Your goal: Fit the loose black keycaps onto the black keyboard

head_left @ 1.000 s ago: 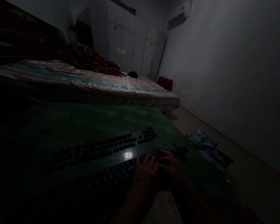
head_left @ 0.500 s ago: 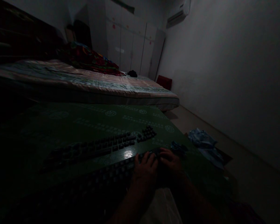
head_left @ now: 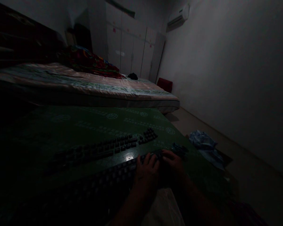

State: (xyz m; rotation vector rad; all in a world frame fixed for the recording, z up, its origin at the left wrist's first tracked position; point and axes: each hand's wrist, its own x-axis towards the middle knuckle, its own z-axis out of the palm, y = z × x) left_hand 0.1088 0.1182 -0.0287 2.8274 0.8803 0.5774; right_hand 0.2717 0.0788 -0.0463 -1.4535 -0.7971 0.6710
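A dark keyboard [head_left: 108,177] lies slantwise on the green table [head_left: 96,121], its near-left part lost in shadow. My left hand [head_left: 148,169] rests on its right portion, fingers spread over the keys. Close beside it, at the right end, is my right hand [head_left: 174,164]. Its fingers are bent inward and touch the keyboard there; anything small between them is hidden in the dark. Beyond the keyboard, loose black keycaps [head_left: 119,146] are laid out in rows like a keyboard layout, with a smaller group [head_left: 150,134] at the right.
Right of my hands sits a dark bluish crumpled item [head_left: 180,149]. Pale blue cloth [head_left: 202,141] lies past the table's right edge. A bed [head_left: 96,86] with a red patterned blanket [head_left: 89,62] stands behind the table. The room is very dim.
The view has shifted slightly. Both hands stay at the right part of the keyboard, with hardly any visible finger movement. The keycaps lie as before.
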